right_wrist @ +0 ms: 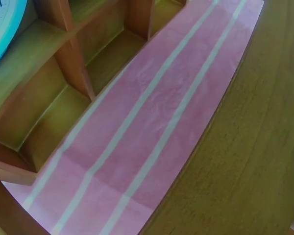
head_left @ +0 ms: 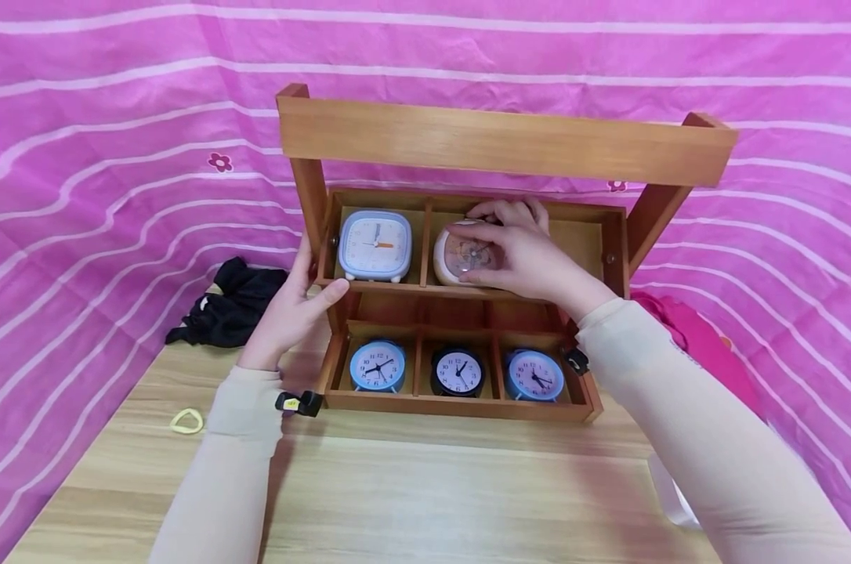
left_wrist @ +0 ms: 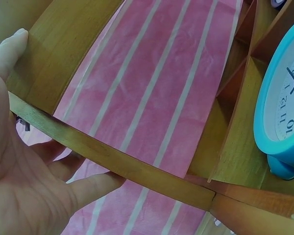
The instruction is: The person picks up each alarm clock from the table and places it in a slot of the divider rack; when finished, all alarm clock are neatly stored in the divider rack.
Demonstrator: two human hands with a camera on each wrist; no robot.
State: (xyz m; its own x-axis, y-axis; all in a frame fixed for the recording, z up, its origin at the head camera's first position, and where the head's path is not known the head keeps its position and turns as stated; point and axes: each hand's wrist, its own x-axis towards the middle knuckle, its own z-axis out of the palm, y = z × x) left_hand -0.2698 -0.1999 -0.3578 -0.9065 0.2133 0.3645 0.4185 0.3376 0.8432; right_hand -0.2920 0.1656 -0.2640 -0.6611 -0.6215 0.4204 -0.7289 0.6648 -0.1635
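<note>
A wooden two-tier organizer with a carry bar [head_left: 503,145] stands on the table. My right hand [head_left: 520,254] grips a white clock with a pinkish face [head_left: 454,254] in the middle compartment of the upper tray, fingers over its top and thumb across its front. A light blue square clock [head_left: 374,245] sits in the compartment to its left. My left hand [head_left: 291,309] holds the upper tray's left end, with the wooden edge [left_wrist: 112,159] between thumb and fingers [left_wrist: 95,186]. The right hand itself does not show in the right wrist view.
The lower tray holds three small round clocks: blue [head_left: 377,366], black [head_left: 458,372], blue [head_left: 534,375]. Black cloth [head_left: 231,305] and a yellow ring [head_left: 186,422] lie at the table's left. A pink bundle [head_left: 686,333] lies at the right. Pink striped fabric surrounds the table [head_left: 432,493].
</note>
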